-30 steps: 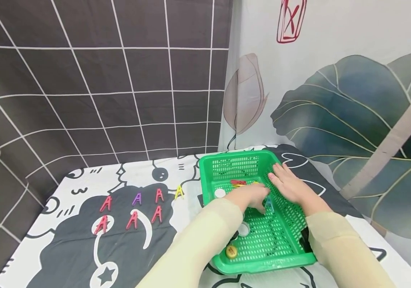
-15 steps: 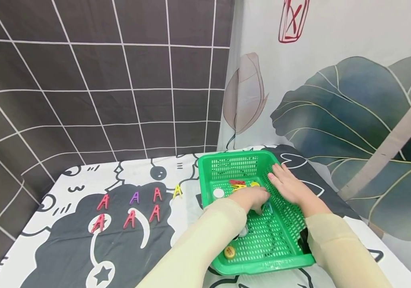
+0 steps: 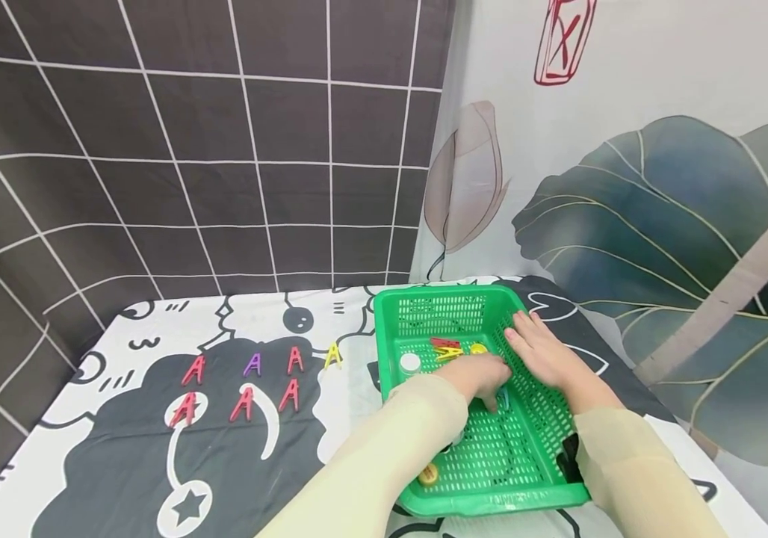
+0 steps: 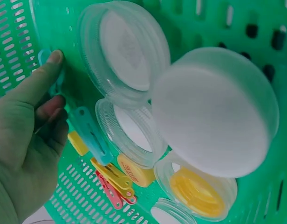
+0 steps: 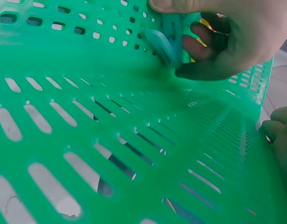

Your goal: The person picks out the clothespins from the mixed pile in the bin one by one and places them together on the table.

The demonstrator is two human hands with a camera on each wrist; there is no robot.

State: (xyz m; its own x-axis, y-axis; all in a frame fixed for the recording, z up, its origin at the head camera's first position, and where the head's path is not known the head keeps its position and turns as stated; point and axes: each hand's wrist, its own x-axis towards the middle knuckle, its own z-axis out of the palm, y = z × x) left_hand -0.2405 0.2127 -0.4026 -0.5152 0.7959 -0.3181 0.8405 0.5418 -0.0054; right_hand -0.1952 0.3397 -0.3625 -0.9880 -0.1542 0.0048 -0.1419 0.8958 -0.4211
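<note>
A green plastic basket (image 3: 491, 504) stands on the patterned cloth. Inside it my left hand (image 3: 477, 375) reaches down, thumb and fingers pinching a light-blue clothespin (image 5: 169, 42) close to the basket wall. Another teal clothespin (image 4: 91, 135) lies beside that hand, with a yellow clothespin (image 4: 112, 173) and a red clothespin (image 4: 109, 190) further along. My right hand (image 3: 545, 357) rests on the basket's right side with its fingers straight; in the right wrist view only part of it shows at the right edge.
Clear jar lids (image 4: 125, 51), a white lid (image 4: 213, 116) and a yellow cap (image 3: 428, 474) share the basket. To its left on the cloth stand several red clothespins (image 3: 243, 398), a purple clothespin (image 3: 252, 365) and a yellow clothespin (image 3: 333, 355). Fabric with a white grid (image 3: 290, 187) hangs behind.
My left hand has shifted slightly within the basket, its fingers now over more of the light-blue clothespin. The right hand stays on the basket side. The head view has moved a little.
</note>
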